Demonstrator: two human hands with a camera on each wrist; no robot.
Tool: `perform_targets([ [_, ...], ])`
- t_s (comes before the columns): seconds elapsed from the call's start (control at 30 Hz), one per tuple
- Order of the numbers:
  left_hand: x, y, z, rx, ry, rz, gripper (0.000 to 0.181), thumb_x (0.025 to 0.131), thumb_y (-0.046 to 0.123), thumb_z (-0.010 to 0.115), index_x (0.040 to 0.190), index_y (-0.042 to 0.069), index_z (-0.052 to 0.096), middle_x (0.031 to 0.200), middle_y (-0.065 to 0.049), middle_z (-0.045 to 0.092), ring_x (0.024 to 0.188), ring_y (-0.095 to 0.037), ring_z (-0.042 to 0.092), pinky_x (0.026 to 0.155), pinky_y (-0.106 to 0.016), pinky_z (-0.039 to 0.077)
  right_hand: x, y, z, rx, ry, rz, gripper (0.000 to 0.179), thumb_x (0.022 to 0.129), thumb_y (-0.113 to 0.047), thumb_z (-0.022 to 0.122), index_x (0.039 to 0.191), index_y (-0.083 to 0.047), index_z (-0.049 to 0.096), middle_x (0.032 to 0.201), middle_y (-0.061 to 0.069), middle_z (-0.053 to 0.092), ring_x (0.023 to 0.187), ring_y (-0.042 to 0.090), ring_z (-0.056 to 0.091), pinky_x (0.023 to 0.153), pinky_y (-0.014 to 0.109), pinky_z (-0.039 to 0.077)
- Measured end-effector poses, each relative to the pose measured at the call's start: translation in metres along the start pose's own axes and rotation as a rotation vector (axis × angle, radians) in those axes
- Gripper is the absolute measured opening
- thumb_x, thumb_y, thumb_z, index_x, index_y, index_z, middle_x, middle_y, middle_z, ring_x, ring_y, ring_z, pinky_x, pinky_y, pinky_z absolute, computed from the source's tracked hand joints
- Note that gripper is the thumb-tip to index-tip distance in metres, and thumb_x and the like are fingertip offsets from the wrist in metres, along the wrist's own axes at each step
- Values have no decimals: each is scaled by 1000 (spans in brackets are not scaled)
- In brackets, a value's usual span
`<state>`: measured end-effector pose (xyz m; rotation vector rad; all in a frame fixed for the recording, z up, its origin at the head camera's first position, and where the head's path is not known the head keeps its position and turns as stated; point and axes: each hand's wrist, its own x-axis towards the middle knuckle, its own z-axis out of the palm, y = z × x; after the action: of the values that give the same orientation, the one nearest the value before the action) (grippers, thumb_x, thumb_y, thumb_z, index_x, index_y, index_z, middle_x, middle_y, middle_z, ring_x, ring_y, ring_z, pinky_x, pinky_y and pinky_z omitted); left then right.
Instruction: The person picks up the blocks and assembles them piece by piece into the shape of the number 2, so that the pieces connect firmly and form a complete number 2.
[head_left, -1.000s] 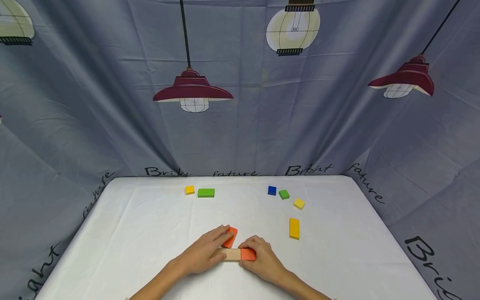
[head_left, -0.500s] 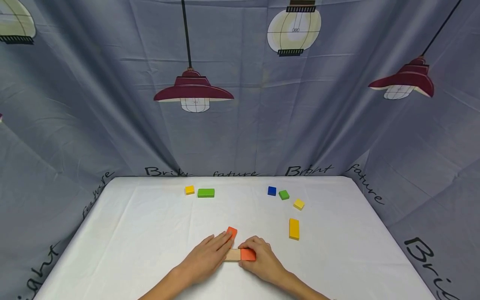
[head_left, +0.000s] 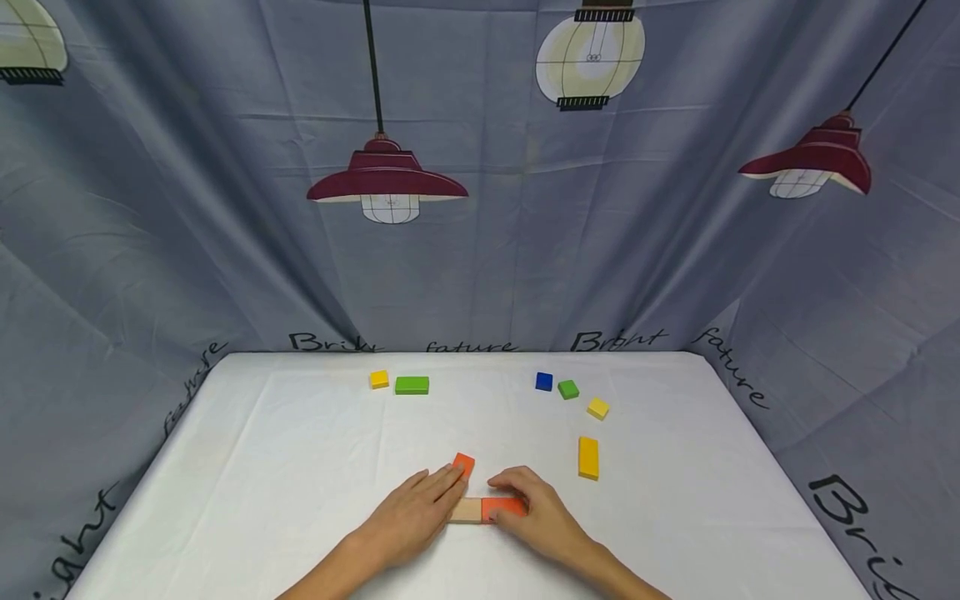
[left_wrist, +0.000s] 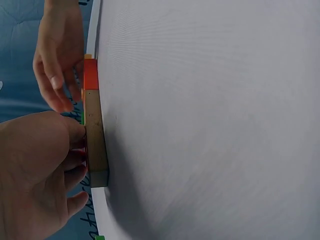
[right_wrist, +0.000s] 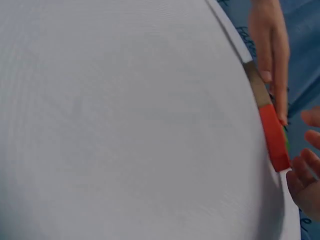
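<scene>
In the head view a plain wooden block point(head_left: 467, 510) lies end to end with an orange block point(head_left: 504, 505), forming one straight row. A second orange block point(head_left: 464, 463) sits slanted behind them, partly covered by fingers. My left hand point(head_left: 416, 517) rests with straight fingers over the wooden block's left part and the slanted block's near part. My right hand point(head_left: 543, 517) is at the right end of the row, thumb and fingers spread apart around the orange block. In the right wrist view that right hand point(right_wrist: 306, 175) stands just off the orange block point(right_wrist: 273, 137).
Toward the far edge of the white table point(head_left: 285, 467) lie a small yellow block point(head_left: 379, 380) and a long green block point(head_left: 412, 386). Farther right are a blue block point(head_left: 543, 382), a small green block point(head_left: 568, 389), a pale yellow block point(head_left: 597, 408) and a long yellow block point(head_left: 588, 458).
My left hand slid forward and right over the wooden block, its fingers straightening together. My right hand loosened its grip on the row's orange block and drew slightly right, uncovering more of it.
</scene>
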<state>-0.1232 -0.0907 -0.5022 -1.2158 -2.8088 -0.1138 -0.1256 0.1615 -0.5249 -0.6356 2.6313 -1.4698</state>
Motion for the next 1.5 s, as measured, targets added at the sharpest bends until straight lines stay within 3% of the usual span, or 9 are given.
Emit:
perform_targets([
  [0.23, 0, 2, 0, 20, -18, 3, 45, 105, 24, 52, 148, 8, 49, 153, -7, 43, 141, -20, 40, 110, -42, 38, -4, -6, -41, 31, 163, 103, 25, 87, -8, 78, 112, -9, 72, 117, -4, 62, 111, 20, 60, 99, 42, 49],
  [0.4, -1, 2, 0, 18, -32, 2, 46, 105, 23, 51, 148, 8, 48, 154, -7, 42, 142, -19, 38, 111, -42, 37, -9, 3, -74, -66, 259, 109, 30, 85, -5, 79, 114, -6, 72, 123, 1, 64, 120, 25, 57, 101, 50, 47],
  [0.53, -2, 2, 0, 19, -29, 8, 46, 105, 23, 51, 148, 8, 48, 154, -7, 42, 142, -20, 38, 111, -41, 38, -12, 19, -95, -125, 290, 132, 36, 85, -8, 80, 119, -6, 70, 128, 6, 62, 124, 31, 54, 102, 56, 43],
  [0.9, -3, 2, -2, 36, -44, 6, 46, 105, 23, 50, 149, 8, 47, 155, -7, 41, 142, -20, 37, 111, -40, 37, -11, 55, -129, -58, 185, 154, 55, 85, -13, 80, 133, 1, 59, 139, 20, 53, 132, 41, 44, 106, 57, 38],
  [1.2, -2, 2, -2, 22, -48, 3, 46, 106, 23, 49, 149, 7, 47, 155, -7, 41, 142, -21, 37, 112, -40, 36, -13, 72, -131, -63, 91, 277, 68, 83, -23, 83, 141, -4, 53, 143, 19, 50, 133, 40, 45, 111, 53, 33],
  [1.5, -2, 2, -2, 20, -58, 4, 47, 105, 21, 51, 149, 7, 46, 155, -8, 41, 143, -21, 37, 113, -41, 34, -14, 78, -128, -135, 65, 267, 75, 80, -28, 85, 143, -3, 51, 144, 21, 48, 137, 42, 40, 113, 52, 30],
])
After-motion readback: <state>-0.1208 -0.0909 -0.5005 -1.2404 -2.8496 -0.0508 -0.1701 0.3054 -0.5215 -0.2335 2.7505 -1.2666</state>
